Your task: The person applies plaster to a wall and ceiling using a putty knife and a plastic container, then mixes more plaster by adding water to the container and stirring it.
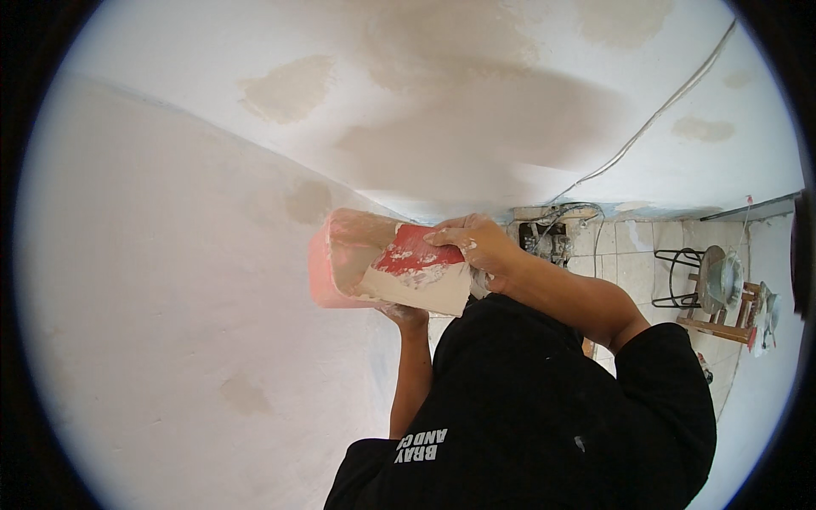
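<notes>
My left hand [406,315] supports a pink plastic tub [321,270] from below; most of its fingers are hidden under it. The tub is tilted, its inside smeared with filler paste. In my right hand [478,245] is a flat red putty spreader [410,252], thumb pressed on its face. Cream-coloured putty [425,291] coats the side of the spreader away from the thumb. The far end of the spreader reaches into the tub's mouth. White smears mark the fingers of my right hand.
Pale walls [170,280] with tan filler patches meet at a corner ahead. A cable [654,119] runs along the wall at right. On the tiled floor [629,240] stand a round-seated stool [710,276] with a bowl [728,280], a wooden stool [718,330] and dark clutter [544,242].
</notes>
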`<state>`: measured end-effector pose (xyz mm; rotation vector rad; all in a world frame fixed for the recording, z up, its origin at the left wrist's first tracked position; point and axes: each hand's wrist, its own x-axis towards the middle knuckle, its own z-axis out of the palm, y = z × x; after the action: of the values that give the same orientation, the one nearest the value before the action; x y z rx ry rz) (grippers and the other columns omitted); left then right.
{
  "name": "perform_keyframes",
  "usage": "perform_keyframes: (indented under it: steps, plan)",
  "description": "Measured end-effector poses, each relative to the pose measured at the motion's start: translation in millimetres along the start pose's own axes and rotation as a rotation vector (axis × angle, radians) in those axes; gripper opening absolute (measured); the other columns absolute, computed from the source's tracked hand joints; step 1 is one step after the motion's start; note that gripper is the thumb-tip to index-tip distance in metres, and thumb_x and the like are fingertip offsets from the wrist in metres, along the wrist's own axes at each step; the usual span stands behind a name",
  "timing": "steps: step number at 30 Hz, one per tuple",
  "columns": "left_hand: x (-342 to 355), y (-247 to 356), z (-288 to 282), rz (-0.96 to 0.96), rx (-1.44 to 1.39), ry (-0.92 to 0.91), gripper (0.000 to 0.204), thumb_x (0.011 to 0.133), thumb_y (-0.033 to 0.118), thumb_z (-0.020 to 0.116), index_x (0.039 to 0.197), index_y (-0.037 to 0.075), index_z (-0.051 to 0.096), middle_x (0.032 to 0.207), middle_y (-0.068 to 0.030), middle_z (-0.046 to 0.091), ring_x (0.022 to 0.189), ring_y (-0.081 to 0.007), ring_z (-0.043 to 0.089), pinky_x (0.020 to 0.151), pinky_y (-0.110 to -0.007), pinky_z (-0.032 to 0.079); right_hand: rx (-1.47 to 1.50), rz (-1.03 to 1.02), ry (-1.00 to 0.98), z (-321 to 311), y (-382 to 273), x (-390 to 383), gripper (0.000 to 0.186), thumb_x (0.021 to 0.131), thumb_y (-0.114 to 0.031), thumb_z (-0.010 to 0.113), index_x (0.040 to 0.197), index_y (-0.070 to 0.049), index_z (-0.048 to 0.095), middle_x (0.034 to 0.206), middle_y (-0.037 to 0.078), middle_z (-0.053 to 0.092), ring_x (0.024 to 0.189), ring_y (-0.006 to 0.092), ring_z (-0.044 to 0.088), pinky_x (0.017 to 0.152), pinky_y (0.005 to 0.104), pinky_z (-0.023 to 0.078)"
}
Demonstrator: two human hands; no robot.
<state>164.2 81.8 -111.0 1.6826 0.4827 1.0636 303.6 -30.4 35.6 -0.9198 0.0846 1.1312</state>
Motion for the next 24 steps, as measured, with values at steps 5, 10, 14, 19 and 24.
perform_keyframes:
  steps: [5, 10, 14, 19, 24]
  plan:
    - [-5, -15, -5, -0.141, -0.205, 0.042, 0.083, 0.084, 0.065, 0.043, 0.133, 0.000, 0.025, 0.128, -0.0157, 0.041, 0.114, -0.0258, 0.048, 0.093, -0.041, 0.045, 0.016, -0.004, 0.021, -3, 0, -2, 0.019, 0.082, -0.006, 0.062, 0.092, 0.011, 0.060, 0.081, 0.014, 0.065, 0.067, 0.0185, 0.065, 0.061, 0.0288, 0.056]
    - [-4, -6, 4, -0.207, -0.467, 0.163, 0.082, 0.085, 0.063, 0.046, 0.134, 0.001, 0.026, 0.130, -0.0163, 0.039, 0.117, -0.0276, 0.045, 0.093, -0.041, 0.044, -0.121, 0.012, 0.062, -8, -2, -2, 0.020, 0.082, -0.006, 0.062, 0.093, 0.010, 0.060, 0.083, 0.014, 0.065, 0.067, 0.0183, 0.065, 0.061, 0.0291, 0.056]
    - [-6, -21, -3, -0.205, -0.411, 0.137, 0.080, 0.084, 0.060, 0.049, 0.133, 0.002, 0.027, 0.130, -0.0161, 0.039, 0.117, -0.0283, 0.045, 0.094, -0.043, 0.043, -0.108, 0.033, 0.046, -5, 3, -6, 0.020, 0.082, -0.006, 0.062, 0.093, 0.010, 0.060, 0.082, 0.014, 0.065, 0.067, 0.0183, 0.065, 0.060, 0.0287, 0.056]
    - [-13, -38, -8, -0.146, -0.209, 0.077, 0.077, 0.082, 0.055, 0.054, 0.133, 0.004, 0.028, 0.129, -0.0157, 0.040, 0.116, -0.0295, 0.045, 0.096, -0.045, 0.041, -0.021, 0.002, 0.012, -6, 7, -5, 0.020, 0.082, -0.006, 0.062, 0.094, 0.010, 0.060, 0.085, 0.015, 0.064, 0.070, 0.0187, 0.066, 0.062, 0.0284, 0.056]
    - [-28, -57, -20, 0.003, 0.283, 0.012, 0.075, 0.081, 0.050, 0.060, 0.133, 0.006, 0.029, 0.128, -0.0153, 0.041, 0.116, -0.0308, 0.045, 0.098, -0.048, 0.040, 0.045, 0.072, -0.006, 7, 7, -5, 0.024, 0.083, -0.005, 0.059, 0.099, 0.013, 0.058, 0.093, 0.018, 0.063, 0.079, 0.0210, 0.064, 0.068, 0.0286, 0.054]
